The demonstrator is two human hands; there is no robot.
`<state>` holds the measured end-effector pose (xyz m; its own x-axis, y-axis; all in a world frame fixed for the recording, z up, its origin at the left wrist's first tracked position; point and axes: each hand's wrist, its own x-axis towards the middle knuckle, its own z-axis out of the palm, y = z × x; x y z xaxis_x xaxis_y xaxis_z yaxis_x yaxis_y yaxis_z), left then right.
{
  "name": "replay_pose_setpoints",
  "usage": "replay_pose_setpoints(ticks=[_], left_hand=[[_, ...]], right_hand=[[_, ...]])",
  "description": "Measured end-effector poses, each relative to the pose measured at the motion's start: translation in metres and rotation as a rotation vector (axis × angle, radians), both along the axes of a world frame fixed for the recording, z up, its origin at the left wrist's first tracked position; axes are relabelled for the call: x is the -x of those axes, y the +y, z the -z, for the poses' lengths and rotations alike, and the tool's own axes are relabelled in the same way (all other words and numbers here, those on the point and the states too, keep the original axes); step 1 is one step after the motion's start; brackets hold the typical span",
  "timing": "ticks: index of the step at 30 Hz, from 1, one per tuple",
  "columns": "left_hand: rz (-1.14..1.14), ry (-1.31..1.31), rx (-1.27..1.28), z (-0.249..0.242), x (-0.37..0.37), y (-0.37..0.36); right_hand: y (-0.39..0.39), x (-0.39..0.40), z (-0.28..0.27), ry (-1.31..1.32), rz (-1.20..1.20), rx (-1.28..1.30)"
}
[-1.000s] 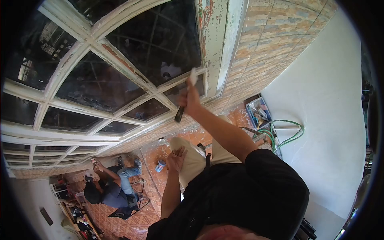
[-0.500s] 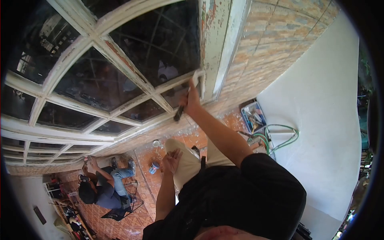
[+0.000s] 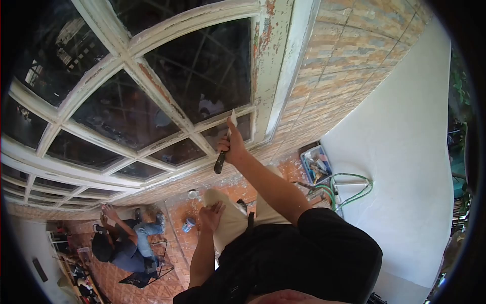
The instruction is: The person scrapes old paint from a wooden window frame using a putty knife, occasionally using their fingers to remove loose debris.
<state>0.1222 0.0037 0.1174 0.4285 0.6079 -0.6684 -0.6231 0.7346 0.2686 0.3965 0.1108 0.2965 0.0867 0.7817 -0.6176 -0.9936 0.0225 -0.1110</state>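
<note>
My right hand (image 3: 233,147) is closed around a scraper (image 3: 219,163) with a black handle and a narrow pale blade. The blade tip sits right at a thin white bar of the window frame (image 3: 215,121), whose old paint is chipped and worn. Dark glass panes fill the spaces between the bars. On my left knee, over the beige trousers (image 3: 228,223), lies my left hand (image 3: 210,217) with its fingers stretched out and nothing in them.
At left a person (image 3: 121,248) sits on a folding chair, hands raised to the lower frame. A can (image 3: 189,224) stands on the tiled floor among paint flakes. On my right are a blue tool tray (image 3: 317,164), a green hose (image 3: 357,196) and a white wall (image 3: 405,152).
My right hand has moved left along the bar, bringing the scraper away from the frame's corner. My left hand has settled palm down on the knee. The other person's hands have shifted.
</note>
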Motion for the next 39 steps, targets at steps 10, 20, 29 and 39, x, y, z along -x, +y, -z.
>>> replay_pose_setpoints(ticks=[10, 20, 29, 39], left_hand=[[-0.009, 0.080, -0.041, -0.002, 0.001, 0.003], [-0.001, -0.011, -0.021, 0.005, 0.003, 0.002], [0.012, 0.002, -0.033, 0.001, 0.004, 0.001], [-0.002, -0.025, -0.043, 0.006, 0.004, -0.001]], right_hand=[[-0.002, 0.043, 0.002, -0.068, -0.023, -0.016], [-0.005, 0.011, 0.015, -0.323, 0.054, 0.055], [-0.019, 0.024, 0.018, -0.182, -0.013, 0.008], [-0.004, -0.014, 0.021, -0.183, 0.088, 0.029]])
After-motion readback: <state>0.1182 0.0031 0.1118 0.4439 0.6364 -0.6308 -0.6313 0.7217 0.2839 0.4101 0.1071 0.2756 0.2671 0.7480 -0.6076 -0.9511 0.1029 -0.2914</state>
